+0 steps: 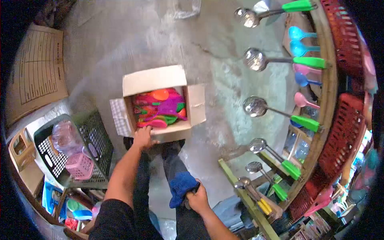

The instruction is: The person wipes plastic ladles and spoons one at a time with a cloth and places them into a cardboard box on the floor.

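Observation:
An open cardboard box stands on the floor ahead of me, its flaps folded out. Inside lie bright plastic spoons or scoops in purple, pink, orange, red and green. My left hand is at the box's near edge, fingers hooked over the rim and thumb out to the right. Closer to me, over my leg, my right hand is closed round a bunched blue cloth. Part of the cloth is hidden by that hand.
Metal ladles with green handles hang along a wooden rail on the right, with blue and pink plastic spoons. Red baskets stand beyond it. To the left are a dark plastic crate and a large carton.

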Available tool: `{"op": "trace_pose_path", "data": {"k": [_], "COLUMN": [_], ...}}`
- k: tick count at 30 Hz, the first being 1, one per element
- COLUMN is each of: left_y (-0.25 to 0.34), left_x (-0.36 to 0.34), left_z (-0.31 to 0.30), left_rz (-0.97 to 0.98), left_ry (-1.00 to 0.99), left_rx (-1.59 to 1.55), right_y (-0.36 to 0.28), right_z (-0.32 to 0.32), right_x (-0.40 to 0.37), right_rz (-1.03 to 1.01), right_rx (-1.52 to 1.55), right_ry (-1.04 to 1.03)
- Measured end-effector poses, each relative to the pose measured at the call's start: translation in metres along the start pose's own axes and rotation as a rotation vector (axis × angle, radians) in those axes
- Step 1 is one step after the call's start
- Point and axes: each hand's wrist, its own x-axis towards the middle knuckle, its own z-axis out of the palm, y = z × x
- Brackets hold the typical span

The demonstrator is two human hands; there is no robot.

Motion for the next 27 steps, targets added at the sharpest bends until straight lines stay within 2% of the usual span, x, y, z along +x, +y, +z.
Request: {"op": "trace_pose_path", "data": {"k": [3, 6, 7, 9, 10, 11, 13, 14, 15, 17, 18, 19, 21, 23, 25, 27], "left_y": [0.014, 0.012, 0.01, 0.0, -0.004, -0.009, -0.014, -0.008, -0.006, -0.001, 0.001, 0.008, 0.028, 0.052, 0.08, 0.126], "left_x": [0.015, 0.035, 0.042, 0.049, 0.043, 0.042, 0.038, 0.031, 0.028, 0.024, 0.025, 0.02, 0.01, -0.009, -0.026, -0.073], "left_z": [-0.007, 0.004, 0.006, 0.013, 0.012, 0.015, 0.009, 0.006, 0.001, -0.008, -0.009, -0.02, -0.043, -0.066, -0.081, -0.112], "left_rz": [-0.024, -0.068, -0.108, -0.101, 0.013, 0.01, 0.124, 0.098, 0.104, 0.101, 0.191, 0.201, 0.019, 0.072, 0.052, 0.126], "left_ry": [0.027, -0.02, -0.07, -0.091, -0.003, -0.002, 0.054, 0.229, 0.246, 0.505, 0.711, 0.737, 0.74, 0.848, 0.796, 0.651], "left_rx": [-0.01, -0.036, -0.054, -0.032, 0.012, 0.01, -0.102, -0.098, -0.095, -0.305, -0.315, -0.307, -0.529, -0.489, -0.917, -1.261], "right_y": [-0.006, 0.03, 0.048, 0.084, 0.097, 0.105, 0.091, 0.082, 0.075, 0.057, 0.041, 0.023, 0.001, -0.004, -0.022, -0.062], "right_z": [-0.003, 0.002, 0.005, 0.007, 0.009, 0.009, 0.01, 0.009, 0.005, -0.004, -0.008, -0.011, -0.014, -0.019, -0.025, -0.029], "right_x": [0.005, 0.01, 0.011, 0.003, 0.001, 0.001, 0.001, 0.002, 0.003, 0.003, 0.002, -0.001, -0.004, -0.006, -0.014, -0.031], "right_rz": [-0.006, 0.03, 0.103, 0.207, 0.166, 0.115, 0.103, 0.095, 0.077, 0.063, 0.036, 0.029, 0.0, -0.075, -0.179, -0.199], "right_rx": [0.002, 0.021, -0.042, -0.112, -0.149, -0.182, -0.168, -0.154, -0.152, -0.052, -0.051, -0.005, 0.05, 0.123, 0.055, 0.056], "right_ry": [0.016, 0.007, 0.012, 0.016, 0.003, -0.012, -0.012, -0.011, -0.009, -0.007, -0.009, -0.003, -0.003, 0.068, 0.079, 0.114]}}
